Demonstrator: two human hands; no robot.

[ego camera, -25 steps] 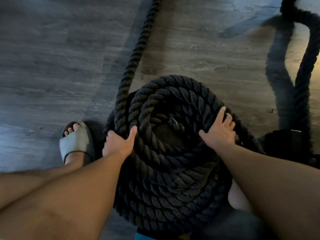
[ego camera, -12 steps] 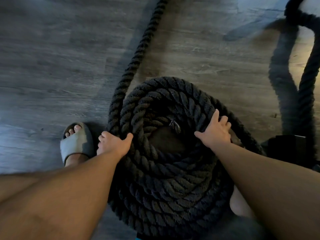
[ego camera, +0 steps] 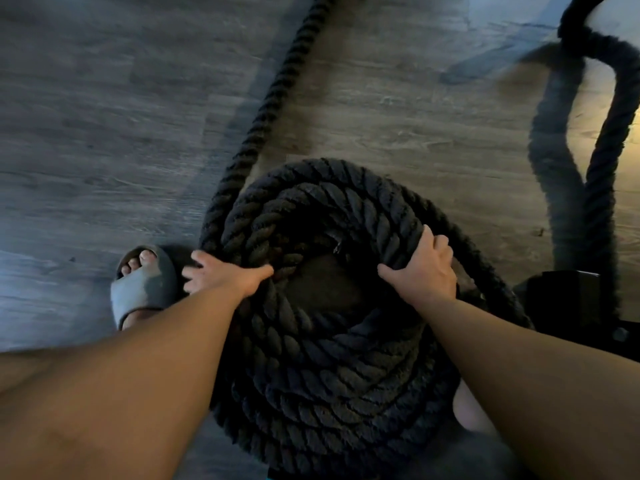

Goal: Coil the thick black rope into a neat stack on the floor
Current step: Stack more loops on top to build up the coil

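The thick black rope lies coiled in a round stack of several turns on the wooden floor, with a dark hollow in its middle. A free length of rope runs from the stack's left side up and out of view. My left hand rests on the stack's left rim, fingers spread outward and thumb pointing into the hollow. My right hand holds the right rim, fingers curled over the top turns and thumb hooked inside.
My foot in a grey slipper stands just left of the stack. More black rope loops at the right, above a black box-like object. Bare wood floor fills the left and far side.
Both hands have slid along the rim towards me. The right hand's fingers, flat before, now curl over the top turns. The left hand's fingers have spread outward.
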